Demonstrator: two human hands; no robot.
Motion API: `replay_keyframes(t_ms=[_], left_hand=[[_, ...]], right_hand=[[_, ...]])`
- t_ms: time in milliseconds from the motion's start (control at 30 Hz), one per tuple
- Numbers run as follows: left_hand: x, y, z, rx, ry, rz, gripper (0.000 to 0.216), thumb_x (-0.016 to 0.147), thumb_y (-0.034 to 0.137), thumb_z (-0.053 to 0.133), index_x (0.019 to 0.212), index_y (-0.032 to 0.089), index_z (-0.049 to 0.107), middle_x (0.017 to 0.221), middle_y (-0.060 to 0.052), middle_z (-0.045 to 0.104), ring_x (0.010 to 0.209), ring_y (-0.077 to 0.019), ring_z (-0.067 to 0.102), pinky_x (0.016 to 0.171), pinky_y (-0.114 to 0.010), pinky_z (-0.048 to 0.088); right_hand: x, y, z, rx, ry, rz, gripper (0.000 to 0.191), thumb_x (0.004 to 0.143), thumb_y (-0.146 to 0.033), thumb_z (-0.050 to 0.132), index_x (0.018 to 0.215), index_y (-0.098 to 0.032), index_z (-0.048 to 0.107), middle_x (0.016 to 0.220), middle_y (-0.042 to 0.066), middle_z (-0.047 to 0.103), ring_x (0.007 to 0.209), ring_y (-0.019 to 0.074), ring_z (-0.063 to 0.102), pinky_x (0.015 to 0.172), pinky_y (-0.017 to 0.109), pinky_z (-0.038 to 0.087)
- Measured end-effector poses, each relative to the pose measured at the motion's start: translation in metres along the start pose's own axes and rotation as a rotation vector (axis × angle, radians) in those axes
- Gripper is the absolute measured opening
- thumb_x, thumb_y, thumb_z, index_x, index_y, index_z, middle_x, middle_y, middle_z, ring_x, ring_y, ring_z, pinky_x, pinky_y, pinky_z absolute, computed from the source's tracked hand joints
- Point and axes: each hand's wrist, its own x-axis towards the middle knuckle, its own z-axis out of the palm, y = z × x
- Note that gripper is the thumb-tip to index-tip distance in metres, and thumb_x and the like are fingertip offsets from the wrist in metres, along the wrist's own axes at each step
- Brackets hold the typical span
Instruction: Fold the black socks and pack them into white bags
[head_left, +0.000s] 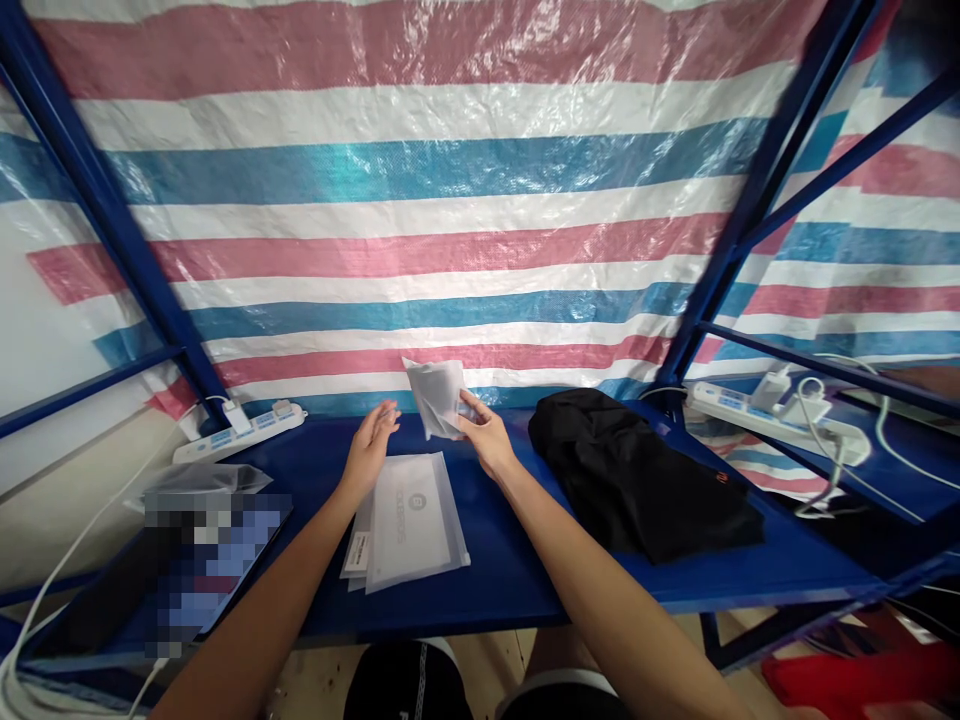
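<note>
My right hand [484, 430] grips a small frosted plastic bag [437, 398] by its right edge, held up above the blue table [517, 575]. Something greyish shows through the bag, but I cannot make out what it is. To the left of the bag, my left hand [373, 437] is raised with nothing in it, its fingers apart and slightly curled. Beneath my hands lies a larger frosted zip bag [417, 520] with a printed logo. A white label or card [357, 553] sticks out from its left side.
Black folded cloth [637, 480] lies on the right. Power strips [244, 430] with plugs stand at both back corners. A blurred-out device [217, 560] and a clear plastic bag [206, 482] sit at left. Blue metal posts [739, 220] frame the striped sheet [450, 240].
</note>
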Motion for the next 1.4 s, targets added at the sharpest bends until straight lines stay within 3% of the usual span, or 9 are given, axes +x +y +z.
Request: replay_keyframes(t_ms=[67,167,333,600,833,967,1133,1267,1400], left_hand=[[0.000,-0.005,0.003,-0.141,-0.087,-0.126,0.059,0.104,0.064,0.053,0.138,0.018,0.069,0.137,-0.019,0.073,0.117,-0.0316,0.076,0.094,-0.045,0.065],[-0.002,-0.006,0.002,-0.142,-0.175,-0.195,0.056,0.095,0.066,0.068,0.123,0.019,0.079,0.119,-0.013,0.081,0.108,-0.0315,0.077,0.092,-0.043,0.064],[-0.003,-0.001,-0.004,-0.073,-0.041,-0.193,0.043,0.089,0.061,0.077,0.105,0.022,0.083,0.100,-0.006,0.082,0.093,-0.0256,0.075,0.082,-0.034,0.061],[0.003,-0.010,-0.001,-0.069,0.092,-0.180,0.045,0.091,0.064,0.072,0.104,0.021,0.081,0.094,-0.005,0.079,0.082,-0.0204,0.071,0.072,-0.028,0.057],[0.005,-0.011,-0.010,0.025,0.159,-0.123,0.040,0.094,0.058,0.071,0.103,0.021,0.082,0.094,-0.005,0.080,0.084,-0.0220,0.072,0.078,-0.030,0.056],[0.004,-0.003,-0.007,0.202,0.215,-0.028,0.032,0.097,0.049,0.066,0.101,0.021,0.079,0.093,-0.006,0.080,0.086,-0.0242,0.074,0.081,-0.032,0.056],[0.011,-0.013,-0.012,0.242,0.267,-0.027,0.029,0.096,0.047,0.064,0.100,0.021,0.077,0.088,-0.004,0.078,0.078,-0.0221,0.072,0.072,-0.030,0.055],[0.023,-0.039,-0.043,0.122,0.558,-0.141,0.038,0.094,0.055,0.066,0.103,0.019,0.071,0.086,-0.002,0.074,0.057,-0.0142,0.064,0.058,-0.027,0.053],[0.025,-0.049,-0.055,-0.008,0.572,-0.094,0.045,0.092,0.058,0.072,0.112,0.018,0.069,0.103,-0.005,0.075,0.077,-0.0162,0.073,0.077,-0.032,0.065]], right_hand=[[-0.009,-0.002,0.006,0.164,-0.116,0.153,0.073,0.075,-0.054,0.092,0.138,-0.023,0.071,0.125,0.009,0.079,0.105,0.0301,0.078,0.091,0.047,0.066],[-0.021,-0.002,0.015,0.186,-0.232,0.177,0.057,0.068,-0.048,0.098,0.115,-0.021,0.080,0.111,0.007,0.082,0.099,0.0271,0.079,0.092,0.042,0.064],[-0.023,-0.004,0.020,0.196,-0.249,0.163,0.051,0.067,-0.043,0.099,0.109,-0.020,0.081,0.109,0.008,0.083,0.098,0.0278,0.079,0.096,0.043,0.062],[-0.015,-0.004,0.020,0.151,-0.127,0.046,0.046,0.070,-0.039,0.094,0.109,-0.021,0.079,0.115,0.007,0.080,0.106,0.0272,0.076,0.103,0.044,0.059],[-0.022,-0.012,0.024,-0.293,-0.059,-0.321,0.033,0.074,-0.027,0.080,0.106,-0.021,0.074,0.128,0.011,0.069,0.115,0.0278,0.070,0.103,0.040,0.059],[-0.028,-0.020,0.021,-0.580,-0.125,-0.518,0.045,0.073,-0.019,0.074,0.117,-0.023,0.066,0.146,0.013,0.060,0.124,0.0305,0.068,0.106,0.042,0.059],[-0.029,-0.022,0.015,-0.743,-0.139,-0.551,0.048,0.076,-0.022,0.071,0.122,-0.025,0.061,0.151,0.013,0.056,0.122,0.0318,0.070,0.098,0.043,0.062],[-0.023,-0.025,-0.003,-0.759,-0.063,-0.529,0.046,0.075,-0.023,0.071,0.119,-0.025,0.060,0.147,0.012,0.058,0.115,0.0323,0.071,0.094,0.045,0.062],[-0.014,-0.023,-0.018,-0.656,0.142,-0.476,0.047,0.078,-0.024,0.069,0.124,-0.024,0.057,0.138,0.013,0.061,0.118,0.0332,0.069,0.097,0.047,0.061]])
